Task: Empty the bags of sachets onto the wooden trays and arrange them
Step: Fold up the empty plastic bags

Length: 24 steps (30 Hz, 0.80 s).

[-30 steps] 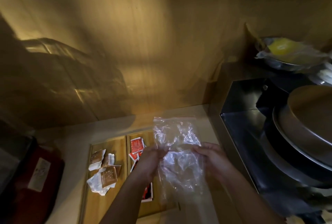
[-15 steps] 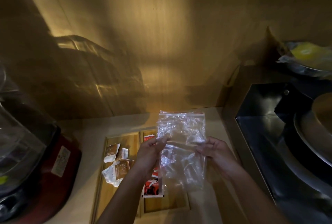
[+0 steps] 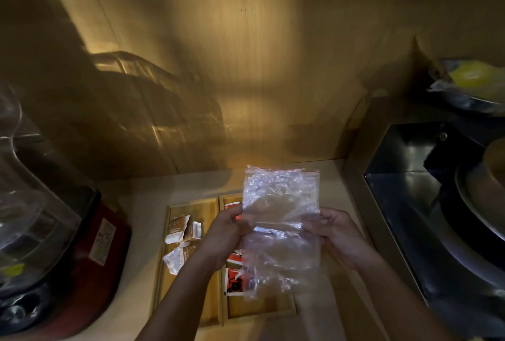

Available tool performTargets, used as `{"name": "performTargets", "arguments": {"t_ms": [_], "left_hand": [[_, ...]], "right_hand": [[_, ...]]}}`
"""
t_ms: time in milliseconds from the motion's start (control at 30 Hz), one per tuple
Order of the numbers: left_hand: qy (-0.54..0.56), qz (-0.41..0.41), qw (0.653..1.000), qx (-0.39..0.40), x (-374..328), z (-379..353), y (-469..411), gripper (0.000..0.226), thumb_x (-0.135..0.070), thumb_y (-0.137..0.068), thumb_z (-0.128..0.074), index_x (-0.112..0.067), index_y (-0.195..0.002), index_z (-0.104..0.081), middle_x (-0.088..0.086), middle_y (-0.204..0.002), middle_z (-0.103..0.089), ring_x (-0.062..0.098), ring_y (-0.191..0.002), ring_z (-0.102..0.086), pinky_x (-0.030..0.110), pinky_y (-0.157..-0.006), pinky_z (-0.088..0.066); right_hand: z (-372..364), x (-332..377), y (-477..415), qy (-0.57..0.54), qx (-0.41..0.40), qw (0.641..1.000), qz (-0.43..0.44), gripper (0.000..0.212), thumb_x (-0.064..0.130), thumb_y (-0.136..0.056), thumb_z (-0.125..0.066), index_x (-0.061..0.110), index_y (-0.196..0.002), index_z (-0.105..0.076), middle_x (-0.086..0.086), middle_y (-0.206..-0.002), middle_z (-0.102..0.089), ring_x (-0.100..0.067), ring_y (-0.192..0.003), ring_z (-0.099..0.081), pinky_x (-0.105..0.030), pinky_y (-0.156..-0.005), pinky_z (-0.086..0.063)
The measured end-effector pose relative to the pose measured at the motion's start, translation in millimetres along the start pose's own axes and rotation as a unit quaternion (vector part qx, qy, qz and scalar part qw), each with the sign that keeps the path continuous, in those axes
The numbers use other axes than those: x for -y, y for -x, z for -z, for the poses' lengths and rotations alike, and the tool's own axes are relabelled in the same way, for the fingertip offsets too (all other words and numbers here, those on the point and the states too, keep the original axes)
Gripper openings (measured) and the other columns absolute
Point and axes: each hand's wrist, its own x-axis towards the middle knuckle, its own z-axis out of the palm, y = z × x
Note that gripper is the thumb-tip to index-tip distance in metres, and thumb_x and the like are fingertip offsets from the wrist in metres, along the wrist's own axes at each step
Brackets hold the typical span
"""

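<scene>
Judging from how things lie, the emptying looks largely done and the arranging is not. Left of the fingers, brown and white sachets (image 3: 180,231) lie in a loose, overlapping heap on the left wooden tray (image 3: 202,210), which sits on the worktop (image 3: 142,204). The left hand (image 3: 226,234) pinches the left edge of a clear plastic bag (image 3: 281,204), its fingers (image 3: 236,210) curled onto the film. Below and behind those fingers, red sachets (image 3: 235,282) lie scattered on the right wooden tray (image 3: 259,309). The bag hangs between the two hands above that tray, crinkled, see-through and apparently empty. The right hand (image 3: 338,234) grips the opposite edge. No other bags show.
</scene>
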Motion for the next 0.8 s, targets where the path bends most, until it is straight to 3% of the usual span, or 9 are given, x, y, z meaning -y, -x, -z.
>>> {"name": "performTargets", "arguments": {"t_ms": [100, 200, 267, 333, 433, 533, 600, 700, 800], "left_hand": [[-0.012, -0.022, 1.0, -0.008, 1.8, 4.5, 2.0, 0.026, 0.003, -0.089, -0.05, -0.01, -0.086, -0.073, 0.011, -0.082, -0.07, 0.023, -0.072, -0.064, 0.029, -0.059, -0.051], [-0.017, -0.035, 0.999, -0.028, 2.3, 7.0, 5.6, 0.038, 0.015, -0.083, -0.044, -0.002, -0.065, -0.072, 0.016, -0.072, -0.066, 0.023, -0.062, -0.058, 0.025, -0.052, -0.047], [0.009, -0.045, 0.998, -0.033, 2.9, 7.7, 6.8, 0.054, 0.024, -0.076, -0.037, -0.01, -0.045, -0.066, 0.008, -0.062, -0.066, 0.021, -0.059, -0.057, 0.022, -0.05, -0.048], [0.03, -0.05, 0.998, -0.039, 2.6, 6.8, 8.9, 0.059, 0.025, -0.075, -0.034, -0.013, -0.039, -0.063, 0.001, -0.057, -0.064, 0.018, -0.06, -0.056, 0.02, -0.049, -0.049], [0.082, -0.042, 0.994, -0.051, 2.2, 6.3, 12.8, 0.048, 0.015, -0.085, -0.039, -0.007, -0.055, -0.067, 0.011, -0.077, -0.062, 0.026, -0.073, -0.059, 0.027, -0.048, -0.054], [0.114, -0.007, 0.992, -0.059, 3.8, 8.0, 13.6, 0.024, -0.013, -0.096, -0.043, -0.012, -0.104, -0.066, 0.015, -0.106, -0.064, 0.031, -0.092, -0.064, 0.037, -0.062, -0.06], [0.157, 0.053, 0.986, -0.028, 9.8, 11.5, 12.6, 0.043, -0.044, -0.093, -0.041, -0.016, -0.121, -0.057, 0.018, -0.115, -0.064, 0.036, -0.1, -0.066, 0.047, -0.072, -0.059], [0.172, 0.159, 0.97, 0.058, 12.7, 11.1, 16.1, 0.069, -0.07, -0.083, -0.036, -0.016, -0.117, -0.062, 0.017, -0.103, -0.072, 0.038, -0.089, -0.069, 0.052, -0.074, -0.057], [0.126, 0.185, 0.971, 0.083, 13.3, 5.6, 20.7, 0.053, -0.055, -0.084, -0.049, -0.013, -0.113, -0.061, 0.015, -0.094, -0.069, 0.031, -0.078, -0.066, 0.043, -0.065, -0.059]], "right_hand": [[-1.9, 0.3, 1.8, -0.026, 0.012, 1.0, -0.007, 0.02, -0.02, -0.076, -0.054, -0.005, -0.079, -0.068, -0.01, -0.055, -0.07, -0.015, -0.048, -0.067, -0.02, -0.049, -0.056], [-2.1, -1.1, -0.5, -0.016, 0.012, 1.0, 0.002, 0.044, -0.028, -0.072, -0.046, 0.003, -0.049, -0.069, -0.005, -0.048, -0.067, -0.012, -0.043, -0.063, -0.016, -0.042, -0.051], [-3.1, -2.5, -2.9, 0.005, 0.009, 1.0, 0.018, 0.053, -0.031, -0.068, -0.041, 0.006, -0.038, -0.064, -0.006, -0.05, -0.067, -0.013, -0.048, -0.064, -0.015, -0.045, -0.049], [-4.6, -2.9, -4.1, 0.022, 0.0, 0.999, 0.029, 0.055, -0.031, -0.069, -0.038, 0.006, -0.035, -0.061, -0.007, -0.049, -0.062, -0.014, -0.048, -0.058, -0.015, -0.045, -0.045], [-3.3, -5.0, -7.3, 0.056, -0.017, 0.998, 0.038, 0.056, -0.029, -0.068, -0.033, 0.008, -0.035, -0.059, -0.001, -0.038, -0.052, -0.01, -0.041, -0.044, -0.015, -0.038, -0.031], [-1.1, -8.9, -10.8, 0.082, -0.034, 0.995, 0.05, 0.052, -0.025, -0.067, -0.035, 0.01, -0.039, -0.062, -0.002, -0.042, -0.053, -0.019, -0.047, -0.039, -0.021, -0.044, -0.026], [-1.6, -8.4, -10.6, 0.084, -0.052, 0.994, 0.054, 0.052, -0.025, -0.068, -0.036, 0.01, -0.038, -0.061, -0.002, -0.042, -0.052, -0.019, -0.048, -0.038, -0.021, -0.044, -0.026], [-2.3, -3.5, -9.8, 0.101, -0.043, 0.991, 0.082, 0.054, -0.026, -0.069, -0.038, 0.011, -0.037, -0.061, -0.012, -0.048, -0.051, -0.022, -0.052, -0.04, -0.023, -0.05, -0.033], [-2.7, -0.3, -9.1, 0.139, -0.021, 0.985, 0.098, 0.056, -0.028, -0.068, -0.039, 0.012, -0.035, -0.061, -0.017, -0.058, -0.051, -0.024, -0.057, -0.041, -0.029, -0.058, -0.032]]}}
